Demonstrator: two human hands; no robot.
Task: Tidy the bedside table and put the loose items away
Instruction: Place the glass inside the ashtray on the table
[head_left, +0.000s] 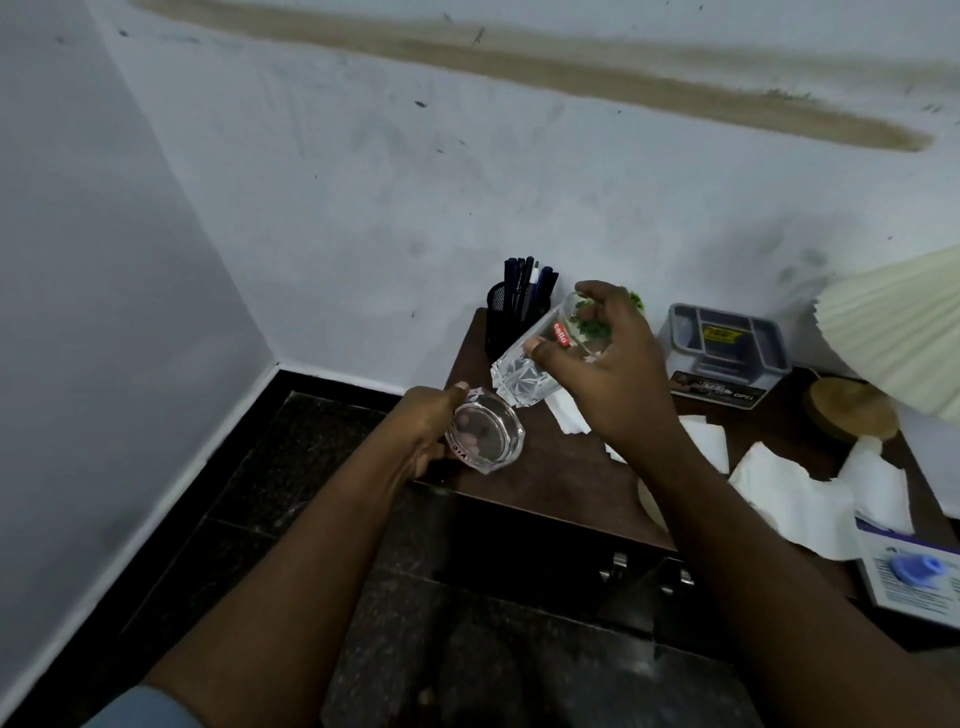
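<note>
While both my hands are raised over the counter's left end, findings are as follows.

Left hand (431, 421): closed around a clear faceted glass (485, 439), held tipped with its mouth facing the camera, above the counter's front-left corner.
Right hand (605, 364): gripping a second clear glass (535, 358) with a red "cello" label, tilted so that its cut base points down-left toward the first glass; the two glasses are just beside each other, and I cannot tell whether they touch.
Counter (550, 488): dark brown wood, standing against the wall near the room corner, with metal handles on its front.
Pen holder (506, 322): black mesh, upright at the back-left corner, holding several dark pens.
Green plant (636, 300): partly hidden behind my right hand, at the back.
Grey box (727, 348): at the back, right of the plant, lid on.
Lamp (852, 408): wooden base at the right, pleated pale shade above it.
Tissues (795, 493): loose white sheets spread over the middle and right of the counter top.
Packet (914, 571): white and blue, at the front-right edge, partly out of frame.
</note>
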